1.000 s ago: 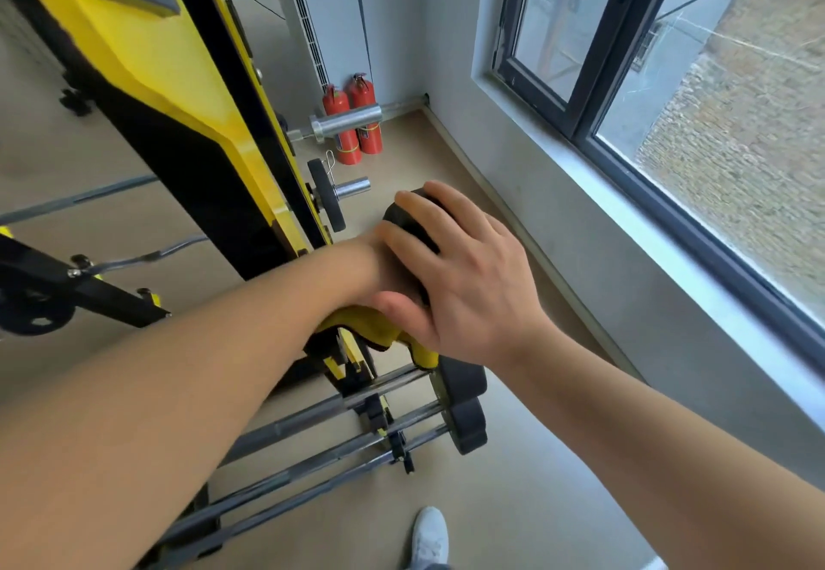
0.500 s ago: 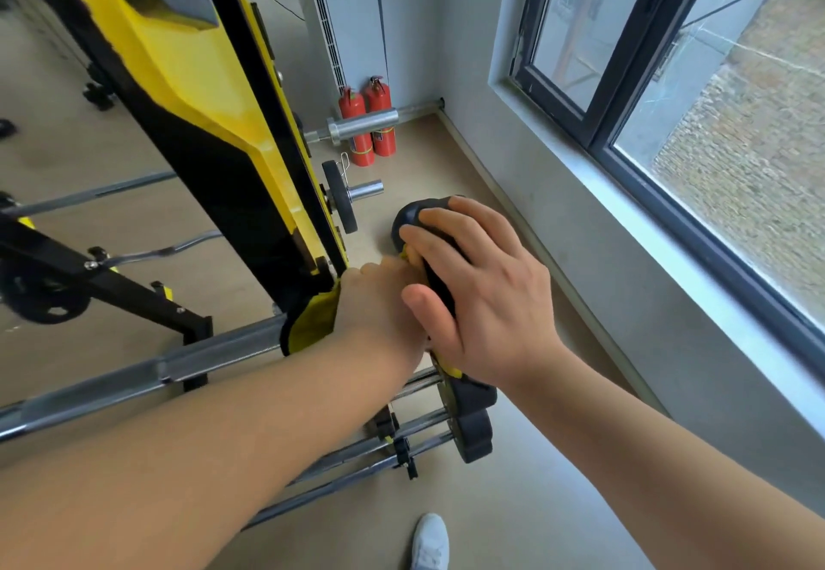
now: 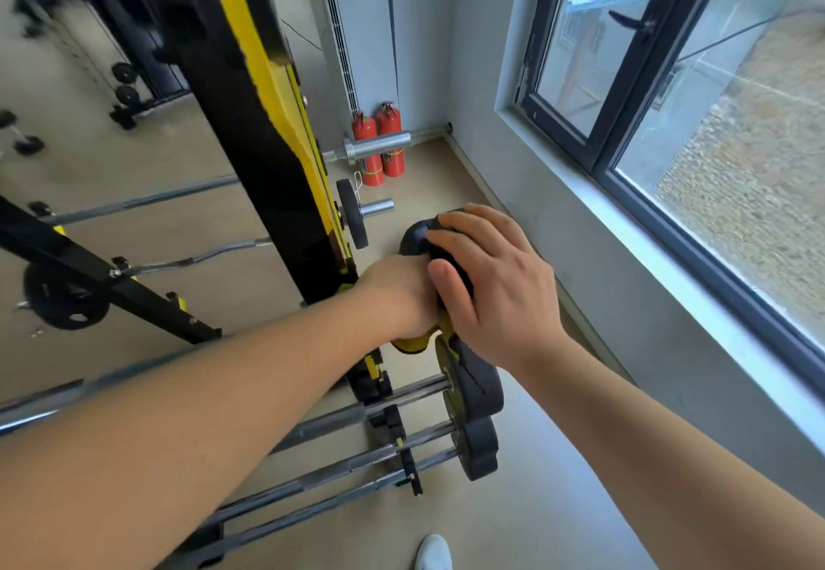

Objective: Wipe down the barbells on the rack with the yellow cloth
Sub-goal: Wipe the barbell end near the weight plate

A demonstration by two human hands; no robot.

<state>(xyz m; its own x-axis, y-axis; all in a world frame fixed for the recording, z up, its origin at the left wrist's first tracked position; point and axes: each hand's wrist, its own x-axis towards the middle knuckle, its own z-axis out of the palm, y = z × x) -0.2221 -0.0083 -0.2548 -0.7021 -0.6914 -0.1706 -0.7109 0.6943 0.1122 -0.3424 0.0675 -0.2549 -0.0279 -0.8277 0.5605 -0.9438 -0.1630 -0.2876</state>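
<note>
Barbells [image 3: 339, 420] are lying in tiers on the low rack [image 3: 393, 422] at 6 o'clock of the view, their steel bars running from 8 o'clock toward 4 o'clock and ending in black end weights [image 3: 480, 449] just below the hands. Pale labels on the two red fire extinguishers [image 3: 377, 145] at 12 o'clock are showing too small to read. The right hand [image 3: 486, 283] is extending from 4 o'clock, palm down, and is gripping the rounded end weight [image 3: 415, 236] of the uppermost barbell [image 3: 31, 413], fingers spread and curving over its top with the thumb pressing its near side. The left hand [image 3: 397, 292] is extending from 8 o'clock, knuckles up, touching the right thumb; its fingers are curling under and clamping the yellow cloth [image 3: 413, 341], which is bulging out beneath the hand, though the fingertips themselves are hidden. The black-and-yellow upright [image 3: 250, 131] is standing just beside the left hand at 10 o'clock, leaving little clearance on that side. A small plate [image 3: 352, 212] on a chrome stub is projecting at 11 o'clock of the hands, apart from them. The grey wall [image 3: 625, 301] under the window [image 3: 625, 91] is running along 3 o'clock, with a narrow strip of floor [image 3: 446, 176] lying between it and the end weights. Floor is opening wider toward 5 o'clock, where a white shoe [image 3: 433, 554] is showing at the bottom edge.
</note>
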